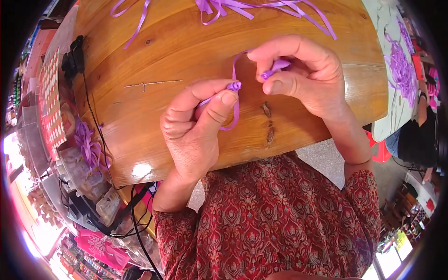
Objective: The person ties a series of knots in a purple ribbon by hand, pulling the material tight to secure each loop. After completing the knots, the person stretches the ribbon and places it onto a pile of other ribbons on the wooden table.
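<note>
Over the wooden table (186, 51), my left hand (191, 128) pinches a small rolled purple ribbon rosette (234, 86) between thumb and forefinger. A narrow ribbon loop (236, 114) hangs just below it, and another strand rises from it toward my right hand (310, 70). The thumb and fingers of that hand are curled around more purple ribbon (281, 64), which ends in a small coiled tip (267, 74). How the ribbon runs inside the right fingers is partly hidden. The two hands are apart, with the left one slightly lower.
Loose purple ribbons (228, 5) lie along the far edge. A thin twisted wire-like piece (154, 84) rests left of my hands. A black cable (88, 100) runs down the left side beside a purple ribbon bundle (86, 144). More ribbon (401, 70) lies on a white table (380, 123) at right.
</note>
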Demonstrator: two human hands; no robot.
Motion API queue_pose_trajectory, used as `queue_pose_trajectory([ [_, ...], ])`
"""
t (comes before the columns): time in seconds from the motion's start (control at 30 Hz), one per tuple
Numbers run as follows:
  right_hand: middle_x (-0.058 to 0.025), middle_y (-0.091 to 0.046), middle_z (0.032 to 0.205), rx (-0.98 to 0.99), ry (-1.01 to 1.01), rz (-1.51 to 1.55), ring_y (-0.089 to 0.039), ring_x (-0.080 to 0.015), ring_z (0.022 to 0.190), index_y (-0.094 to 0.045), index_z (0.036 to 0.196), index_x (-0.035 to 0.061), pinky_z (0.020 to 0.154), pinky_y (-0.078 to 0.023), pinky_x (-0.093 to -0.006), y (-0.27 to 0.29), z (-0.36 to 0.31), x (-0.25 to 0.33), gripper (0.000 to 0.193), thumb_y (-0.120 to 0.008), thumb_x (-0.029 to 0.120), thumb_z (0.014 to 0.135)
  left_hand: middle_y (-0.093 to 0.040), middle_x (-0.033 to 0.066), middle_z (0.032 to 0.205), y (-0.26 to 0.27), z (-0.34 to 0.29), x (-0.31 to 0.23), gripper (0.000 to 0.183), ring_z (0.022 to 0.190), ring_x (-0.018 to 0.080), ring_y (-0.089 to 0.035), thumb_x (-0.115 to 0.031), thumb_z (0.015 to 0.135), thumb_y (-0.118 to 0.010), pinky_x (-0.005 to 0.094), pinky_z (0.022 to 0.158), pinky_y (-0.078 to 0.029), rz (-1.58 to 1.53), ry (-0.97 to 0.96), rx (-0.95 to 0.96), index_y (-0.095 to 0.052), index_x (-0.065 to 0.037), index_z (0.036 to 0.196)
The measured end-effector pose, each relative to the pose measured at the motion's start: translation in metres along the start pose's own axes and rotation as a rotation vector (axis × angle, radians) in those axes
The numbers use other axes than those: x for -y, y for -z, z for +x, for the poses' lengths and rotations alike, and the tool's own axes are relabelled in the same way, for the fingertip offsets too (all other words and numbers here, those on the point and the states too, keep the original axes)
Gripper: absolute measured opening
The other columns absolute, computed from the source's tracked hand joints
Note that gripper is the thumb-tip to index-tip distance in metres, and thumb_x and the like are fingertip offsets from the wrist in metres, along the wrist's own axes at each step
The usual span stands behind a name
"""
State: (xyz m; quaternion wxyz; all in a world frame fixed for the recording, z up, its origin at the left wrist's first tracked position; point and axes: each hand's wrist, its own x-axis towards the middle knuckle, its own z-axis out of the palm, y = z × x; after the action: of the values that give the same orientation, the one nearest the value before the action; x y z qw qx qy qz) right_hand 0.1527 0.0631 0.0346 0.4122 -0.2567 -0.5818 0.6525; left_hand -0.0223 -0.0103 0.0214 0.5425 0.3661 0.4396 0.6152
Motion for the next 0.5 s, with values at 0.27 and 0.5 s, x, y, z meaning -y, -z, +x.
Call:
queue_pose_trajectory([
  [0.27, -0.0084, -0.059, 0.084, 0.027, -0.001, 0.084, -0.056, -0.0130, 0.077, -0.061, 0.104, -0.0037, 0.068, -0.044, -0.0222, -0.0002, -0.0008, -0.0009, 0.033, -0.072, 0.009, 0.075, -0.061, -0.0014, 0.079, -0.0055, 0.0002, -0.0037, 0.015, 0.063, 0.0016, -0.047, 0.001, 0.083, -0.063, 0.0162, 0.055, -0.038, -0.138, 0.004, -0.012, -0.064, 0.000, 0.098],
  [0.5, -0.0075, -0.059, 0.086, 0.014, -0.004, -0.044, -0.056, -0.0129, 0.080, -0.061, 0.106, -0.0046, 0.071, -0.044, -0.0223, -0.0038, -0.0015, 0.0028, 0.026, -0.064, 0.004, 0.082, -0.058, -0.0035, 0.073, -0.0078, 0.0014, -0.0027, 0.015, 0.060, 0.0009, -0.045, -0.001, 0.084, -0.063, 0.0155, 0.051, -0.035, -0.077, -0.052, -0.030, -0.063, 0.000, 0.099],
])
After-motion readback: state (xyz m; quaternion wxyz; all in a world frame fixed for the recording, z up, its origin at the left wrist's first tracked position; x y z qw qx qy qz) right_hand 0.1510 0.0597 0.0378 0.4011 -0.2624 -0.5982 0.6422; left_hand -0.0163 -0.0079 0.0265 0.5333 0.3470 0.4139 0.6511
